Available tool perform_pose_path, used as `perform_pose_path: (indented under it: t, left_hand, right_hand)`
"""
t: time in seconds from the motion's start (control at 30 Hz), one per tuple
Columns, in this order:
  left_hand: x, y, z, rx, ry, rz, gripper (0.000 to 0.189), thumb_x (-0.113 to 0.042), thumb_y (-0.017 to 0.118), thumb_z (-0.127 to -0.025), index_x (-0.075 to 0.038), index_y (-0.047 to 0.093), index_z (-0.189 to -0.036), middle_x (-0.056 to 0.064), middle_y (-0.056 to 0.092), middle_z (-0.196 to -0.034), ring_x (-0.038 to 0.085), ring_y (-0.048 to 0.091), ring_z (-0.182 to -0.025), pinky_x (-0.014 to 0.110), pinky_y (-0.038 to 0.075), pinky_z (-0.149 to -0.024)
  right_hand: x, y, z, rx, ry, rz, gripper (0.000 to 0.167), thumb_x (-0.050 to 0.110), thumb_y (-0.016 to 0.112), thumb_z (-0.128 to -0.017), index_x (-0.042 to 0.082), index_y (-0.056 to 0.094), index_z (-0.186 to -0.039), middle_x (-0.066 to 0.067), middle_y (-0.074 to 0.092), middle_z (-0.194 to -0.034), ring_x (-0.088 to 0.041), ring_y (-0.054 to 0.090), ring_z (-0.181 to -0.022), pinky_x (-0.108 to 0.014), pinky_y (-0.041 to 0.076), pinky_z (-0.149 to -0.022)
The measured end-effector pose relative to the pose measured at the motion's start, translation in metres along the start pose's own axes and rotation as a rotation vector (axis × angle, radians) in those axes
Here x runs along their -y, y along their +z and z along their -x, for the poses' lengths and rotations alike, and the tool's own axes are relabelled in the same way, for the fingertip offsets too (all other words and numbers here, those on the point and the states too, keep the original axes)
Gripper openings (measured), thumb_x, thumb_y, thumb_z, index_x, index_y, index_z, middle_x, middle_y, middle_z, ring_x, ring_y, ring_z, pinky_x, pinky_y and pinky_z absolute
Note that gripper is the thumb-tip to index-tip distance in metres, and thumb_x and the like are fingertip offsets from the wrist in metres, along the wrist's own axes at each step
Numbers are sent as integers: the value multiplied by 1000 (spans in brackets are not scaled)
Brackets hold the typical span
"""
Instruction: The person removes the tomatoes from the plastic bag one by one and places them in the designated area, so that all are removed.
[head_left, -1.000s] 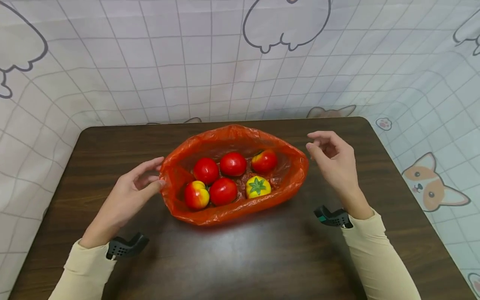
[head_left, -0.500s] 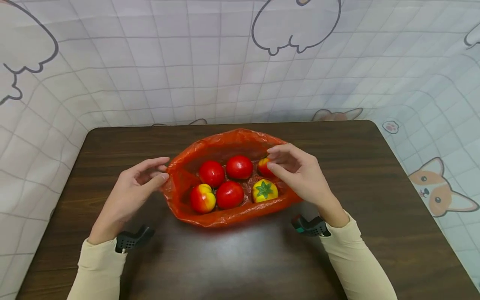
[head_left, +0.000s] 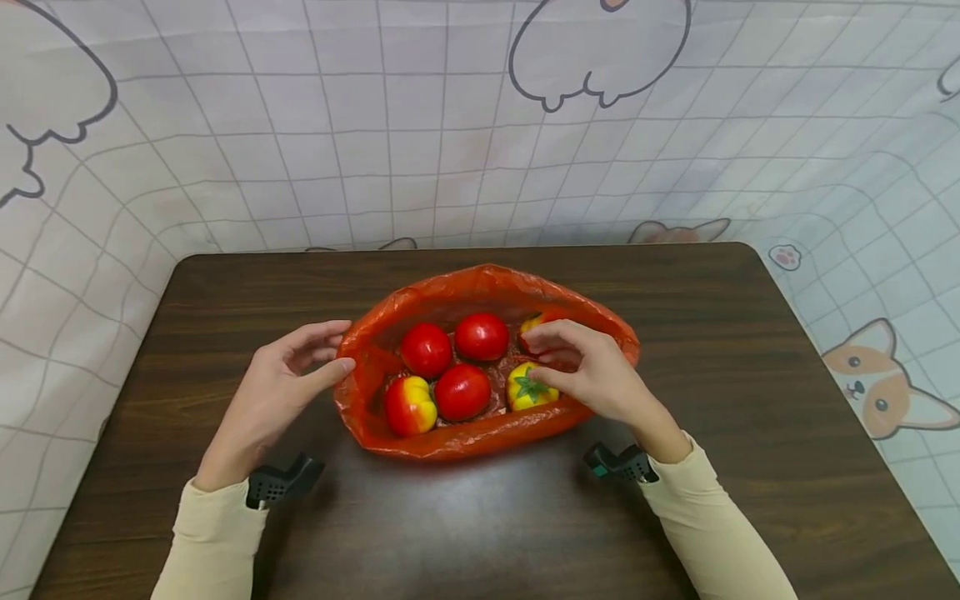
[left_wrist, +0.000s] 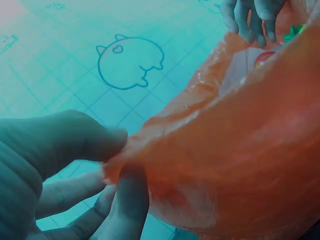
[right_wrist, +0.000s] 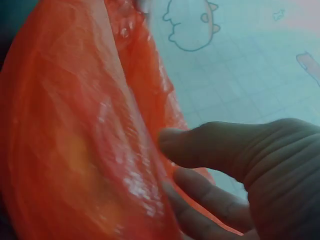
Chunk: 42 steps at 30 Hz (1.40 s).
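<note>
A red plastic bag [head_left: 450, 446] lies wide open on the table, with several tomatoes inside. Three are plain red, such as the front one [head_left: 462, 392]. A red-and-yellow tomato [head_left: 409, 406] sits at the left. My left hand [head_left: 281, 392] pinches the bag's left rim between thumb and finger, clearer in the left wrist view. Over the bag's right part hovers my right hand [head_left: 592, 371], fingers loosely bent and apart. Its thumb overlaps a yellow tomato [head_left: 521, 393] with a green star-shaped top; its fingers partly hide another red-and-yellow tomato [head_left: 532, 323]. Contact with either cannot be told.
The dark wooden table [head_left: 450, 533] extends around the bag on all sides. A white gridded cloth [head_left: 420, 150] with cartoon dogs hangs behind and beside it. Black devices are strapped at both wrists, one by the left sleeve [head_left: 217, 533].
My right hand has moved left from beside the bag to above the tomatoes at its right end. My left hand stays at the left rim, and the view has shifted slightly.
</note>
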<state>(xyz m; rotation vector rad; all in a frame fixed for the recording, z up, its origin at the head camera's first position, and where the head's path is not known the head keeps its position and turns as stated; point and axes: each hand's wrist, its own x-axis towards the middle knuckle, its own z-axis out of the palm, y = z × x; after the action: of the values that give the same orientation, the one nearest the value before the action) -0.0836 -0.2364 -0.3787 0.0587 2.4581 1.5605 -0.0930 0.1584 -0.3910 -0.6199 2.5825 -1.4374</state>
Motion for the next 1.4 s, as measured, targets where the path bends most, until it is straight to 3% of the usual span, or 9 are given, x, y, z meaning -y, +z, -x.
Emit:
perform_pose_path:
  t: [0.3, 1.0, 1.4]
  left_hand:
    - [1, 1, 0, 1, 2, -3, 52, -37, 71, -98, -22, 57, -146, 6, 65, -137, 6, 64, -113, 12, 56, -90]
    - [1, 6, -4, 14, 15, 7, 52, -38, 73, -97, -22, 59, -144, 6, 67, -135, 6, 66, -112, 14, 57, -90]
    - [2, 6, -6, 38, 4, 17, 52, -37, 73, -97, -21, 59, -144, 6, 67, -135, 6, 66, -113, 14, 57, -90]
  right_hand:
    - [-11, 0, 1, 61, 15, 95, 50, 10, 83, -86, 6, 64, -132, -14, 69, -132, -28, 69, -118, -47, 58, -103]
    - [-28, 5, 1, 233, 34, 146, 70, 24, 91, -78, 17, 59, -139, -2, 63, -139, -20, 58, -122, -45, 56, -104]
    - [-33, 6, 1, 286, 48, 80, 74, 27, 92, -77, 15, 58, -141, 0, 60, -141, -20, 59, -124, -42, 57, -105]
